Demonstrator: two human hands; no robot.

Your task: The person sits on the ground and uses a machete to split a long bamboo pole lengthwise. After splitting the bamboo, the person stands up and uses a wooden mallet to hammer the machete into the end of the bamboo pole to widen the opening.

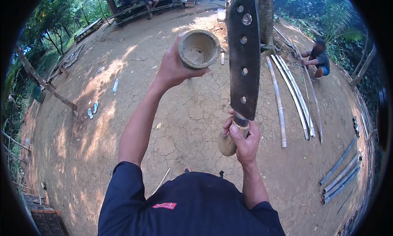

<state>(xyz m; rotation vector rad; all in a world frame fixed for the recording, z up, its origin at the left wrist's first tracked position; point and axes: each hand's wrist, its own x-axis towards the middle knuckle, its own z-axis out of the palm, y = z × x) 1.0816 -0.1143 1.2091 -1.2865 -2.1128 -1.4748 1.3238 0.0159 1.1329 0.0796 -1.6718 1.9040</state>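
My left hand [174, 68] is wrapped round a hollow bamboo cup [199, 66], raised ahead of me with its round mouth facing me. Its inside is pale, with small dark specks at the bottom. In my right hand [247, 144] is a cleaver [244, 56], gripped by its rounded wooden handle. The broad dark blade points up and away and has a row of round holes along it. Cup and blade are apart, with the cup to the left of the blade.
Split and whole bamboo poles [290, 94] lie on the cracked dirt ground [184, 121] at right, beside a crouching person [318, 62]. More poles [342, 178] lie nearer. A tree trunk [265, 21] stands beyond the blade. Slippers [93, 110] lie left; a bamboo platform [143, 11] stands far off.
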